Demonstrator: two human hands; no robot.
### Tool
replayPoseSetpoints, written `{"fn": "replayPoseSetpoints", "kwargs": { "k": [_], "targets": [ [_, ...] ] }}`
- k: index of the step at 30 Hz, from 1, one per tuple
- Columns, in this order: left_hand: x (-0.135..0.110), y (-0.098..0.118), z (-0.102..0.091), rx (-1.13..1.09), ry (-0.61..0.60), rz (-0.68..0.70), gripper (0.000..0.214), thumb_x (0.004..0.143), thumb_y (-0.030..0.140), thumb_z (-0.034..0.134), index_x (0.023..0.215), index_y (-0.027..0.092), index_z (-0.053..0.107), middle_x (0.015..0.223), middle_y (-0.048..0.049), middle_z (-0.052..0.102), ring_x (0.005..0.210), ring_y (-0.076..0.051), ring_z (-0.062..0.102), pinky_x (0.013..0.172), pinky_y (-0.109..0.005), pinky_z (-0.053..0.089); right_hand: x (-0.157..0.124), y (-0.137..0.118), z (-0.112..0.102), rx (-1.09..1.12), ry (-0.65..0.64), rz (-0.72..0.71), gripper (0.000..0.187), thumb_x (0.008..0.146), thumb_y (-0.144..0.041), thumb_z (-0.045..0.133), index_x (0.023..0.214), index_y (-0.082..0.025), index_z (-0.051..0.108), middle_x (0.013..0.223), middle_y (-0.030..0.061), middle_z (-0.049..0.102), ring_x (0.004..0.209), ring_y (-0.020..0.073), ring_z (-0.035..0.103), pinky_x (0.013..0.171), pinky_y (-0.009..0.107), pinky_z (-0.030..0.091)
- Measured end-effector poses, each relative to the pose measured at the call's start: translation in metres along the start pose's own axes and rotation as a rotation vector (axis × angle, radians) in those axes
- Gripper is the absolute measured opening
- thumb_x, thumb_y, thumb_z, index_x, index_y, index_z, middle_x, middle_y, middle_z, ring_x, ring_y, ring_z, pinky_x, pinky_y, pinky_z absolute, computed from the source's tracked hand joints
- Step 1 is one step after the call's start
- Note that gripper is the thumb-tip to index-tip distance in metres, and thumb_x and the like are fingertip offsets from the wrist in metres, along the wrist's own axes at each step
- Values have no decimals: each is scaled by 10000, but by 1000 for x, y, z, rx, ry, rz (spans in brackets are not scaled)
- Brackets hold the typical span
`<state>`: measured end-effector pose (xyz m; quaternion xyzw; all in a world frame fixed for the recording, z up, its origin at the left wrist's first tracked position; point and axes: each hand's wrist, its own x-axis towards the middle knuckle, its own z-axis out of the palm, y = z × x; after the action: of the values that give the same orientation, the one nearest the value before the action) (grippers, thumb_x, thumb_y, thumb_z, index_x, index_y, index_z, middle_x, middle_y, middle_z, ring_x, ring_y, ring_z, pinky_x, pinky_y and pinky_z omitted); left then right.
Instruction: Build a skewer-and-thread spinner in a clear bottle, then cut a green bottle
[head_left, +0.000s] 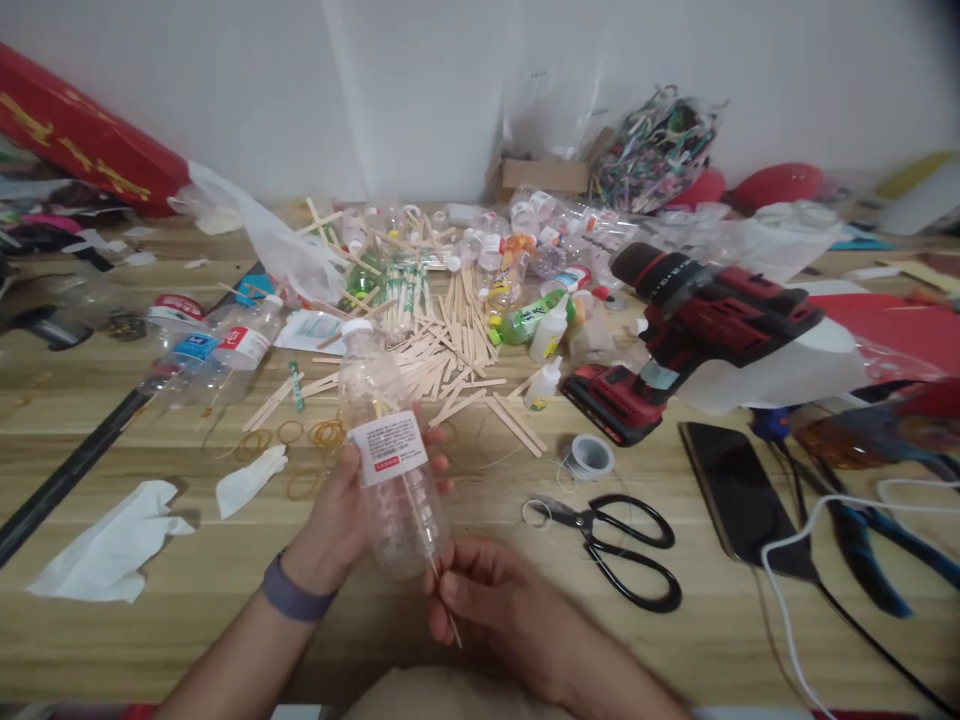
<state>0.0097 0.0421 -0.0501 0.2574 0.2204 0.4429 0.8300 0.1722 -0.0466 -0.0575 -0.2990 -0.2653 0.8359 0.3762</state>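
My left hand (pixel 341 520) is wrapped round a clear plastic bottle (pixel 382 440) with a white cap and a white label, held tilted over the wooden table (pixel 480 620). A thin wooden skewer (pixel 444 605) runs out through the bottle's bottom end. My right hand (pixel 487 600) pinches that skewer just below the bottle's base. A purple band sits on my left wrist.
A heap of flat wooden sticks (pixel 442 350) and small bottles lies behind. Black scissors (pixel 615 545), a thread spool (pixel 589 457), a red drill (pixel 690 330), a phone (pixel 739 495), pliers and a white cable lie right. Rubber bands, tissues (pixel 112 545) and bottles lie left.
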Motion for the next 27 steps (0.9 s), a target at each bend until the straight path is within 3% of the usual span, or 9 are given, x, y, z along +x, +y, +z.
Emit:
{"fn": "replayPoseSetpoints", "kwargs": {
  "k": [4, 6, 11, 15, 17, 19, 23, 25, 27],
  "targets": [
    [4, 15, 14, 92, 82, 65, 514, 619, 536, 842, 985, 191, 732, 964, -40, 773, 789, -207, 722, 766, -313, 613, 7, -10, 4, -123, -32, -24, 455, 719, -606, 741, 811, -172, 639, 691, -1, 626, 622, 121, 527, 674, 263, 382],
    [4, 26, 21, 120, 90, 98, 494, 615, 517, 844, 985, 208, 737, 902, -22, 768, 743, -189, 712, 708, -275, 614, 6, -21, 1, -395, 53, -110, 396, 795, -575, 669, 852, -182, 665, 746, 24, 655, 662, 152, 561, 681, 291, 409],
    [-1, 57, 27, 79, 111, 235, 742, 594, 479, 849, 1268, 272, 619, 873, 25, 728, 710, -155, 670, 682, -245, 612, -17, -58, -43, -1449, 699, -558, 214, 920, -318, 553, 1035, -203, 692, 980, 129, 708, 931, 284, 614, 827, 417, 449],
    [-5, 72, 23, 9, 155, 253, 710, 746, 643, 650, 1323, 241, 560, 909, 9, 717, 719, -148, 641, 672, -233, 605, -40, -69, -87, -1913, 1008, -419, 239, 936, -316, 496, 1035, -162, 649, 1028, 167, 679, 874, 302, 623, 756, 415, 468],
    [-8, 73, 22, -2, 212, 259, 688, 860, 723, 398, 1298, 223, 571, 907, 18, 708, 719, -129, 620, 684, -209, 588, -47, -67, -96, -1974, 995, -363, 209, 937, -268, 451, 892, -184, 637, 896, 132, 680, 777, 277, 616, 676, 376, 456],
    [-9, 71, 22, 20, 223, 257, 704, 882, 732, 312, 1241, 200, 600, 901, 21, 699, 715, -116, 602, 684, -188, 567, -54, -67, -96, -1970, 955, -372, 222, 939, -245, 432, 803, -206, 603, 801, 99, 664, 745, 260, 612, 655, 353, 449],
    [-9, 63, 17, 103, 210, 223, 557, 821, 612, 567, 1170, 185, 642, 901, 12, 711, 730, -125, 622, 717, -207, 563, -66, -80, -98, -2009, 1079, -494, 214, 953, -306, 438, 871, -194, 602, 822, 101, 649, 752, 256, 617, 658, 344, 449],
    [-7, 59, 13, 127, 213, 194, 578, 695, 552, 743, 1143, 195, 665, 882, 2, 727, 729, -152, 647, 716, -240, 579, -70, -88, -108, -2076, 1168, -531, 262, 961, -337, 411, 846, -194, 599, 791, 99, 630, 697, 253, 605, 603, 340, 424],
    [-5, 53, 8, 114, 191, 176, 669, 562, 514, 854, 1119, 186, 680, 867, -19, 736, 723, -179, 669, 685, -259, 590, -71, -92, -121, -2133, 1125, -505, 303, 962, -349, 376, 801, -201, 587, 771, 101, 623, 652, 251, 598, 564, 340, 404]
  ]
}}
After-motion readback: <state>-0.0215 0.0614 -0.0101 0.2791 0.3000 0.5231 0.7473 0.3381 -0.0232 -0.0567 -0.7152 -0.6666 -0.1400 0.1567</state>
